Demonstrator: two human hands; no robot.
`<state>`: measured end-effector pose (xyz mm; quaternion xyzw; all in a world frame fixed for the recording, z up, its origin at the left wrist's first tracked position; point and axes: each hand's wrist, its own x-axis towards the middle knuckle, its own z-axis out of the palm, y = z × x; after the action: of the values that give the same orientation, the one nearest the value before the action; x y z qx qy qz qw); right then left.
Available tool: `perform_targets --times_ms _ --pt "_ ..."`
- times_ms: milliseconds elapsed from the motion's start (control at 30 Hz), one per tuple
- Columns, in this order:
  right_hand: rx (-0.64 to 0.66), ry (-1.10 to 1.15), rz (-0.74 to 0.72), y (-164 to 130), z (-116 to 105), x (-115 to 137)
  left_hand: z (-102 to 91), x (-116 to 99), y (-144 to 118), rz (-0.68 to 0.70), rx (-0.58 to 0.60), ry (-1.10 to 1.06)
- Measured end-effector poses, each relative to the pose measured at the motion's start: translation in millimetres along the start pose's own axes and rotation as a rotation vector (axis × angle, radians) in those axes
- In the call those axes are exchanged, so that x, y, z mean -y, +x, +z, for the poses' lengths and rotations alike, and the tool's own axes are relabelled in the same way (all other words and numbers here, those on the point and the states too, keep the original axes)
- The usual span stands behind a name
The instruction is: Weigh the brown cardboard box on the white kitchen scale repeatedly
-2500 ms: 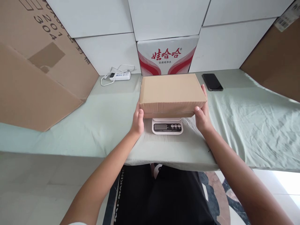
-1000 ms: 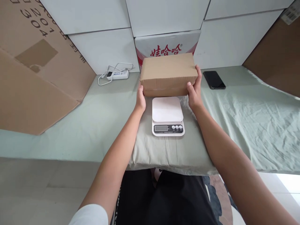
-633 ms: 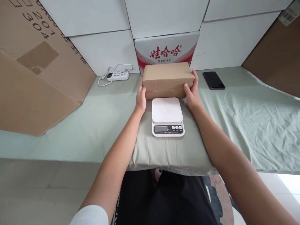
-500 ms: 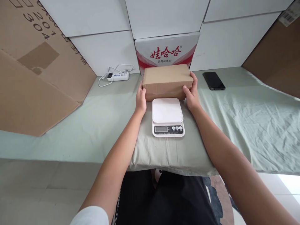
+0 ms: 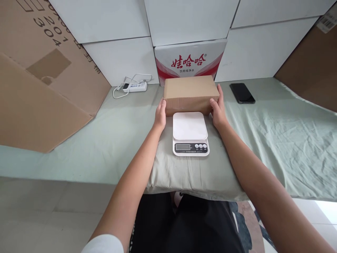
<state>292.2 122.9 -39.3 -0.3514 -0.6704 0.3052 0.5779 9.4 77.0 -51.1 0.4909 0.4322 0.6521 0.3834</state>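
A closed brown cardboard box (image 5: 191, 89) sits just behind a white kitchen scale (image 5: 190, 126). My left hand (image 5: 160, 113) is closed against the box's left end, thumb at its front edge. At the opposite end, my right hand (image 5: 218, 109) grips the box with its thumb on the front face and fingers round the side. Nothing lies on the scale's flat platform, and its small display looks blank. Whether the box touches the table or the scale's back edge, I cannot tell.
Behind the box stands a white and red carton (image 5: 191, 58) against white boxes. A phone (image 5: 242, 93) lies to the right; a white power strip with a cable (image 5: 135, 86) lies to the left. Large cardboard cartons flank the green-clothed table (image 5: 126, 140).
The camera view has shifted slightly, so everything appears a little lower and further right. Both hands keep their hold on the cardboard box, which has not visibly moved relative to the scale.
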Motion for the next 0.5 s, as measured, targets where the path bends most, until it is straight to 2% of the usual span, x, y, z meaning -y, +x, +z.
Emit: perform_targets --times_ms 133,333,500 --pt "-0.018 0.059 0.111 -2 5 5 5.7 -16 -7 0.016 0.035 0.046" --pt "-0.058 0.034 -0.029 -3 8 25 8.6 -42 -15 0.14 0.034 0.084" --pt "-0.021 -0.013 -0.071 -8 0 63 9.7 -72 -33 0.217 0.038 0.132"
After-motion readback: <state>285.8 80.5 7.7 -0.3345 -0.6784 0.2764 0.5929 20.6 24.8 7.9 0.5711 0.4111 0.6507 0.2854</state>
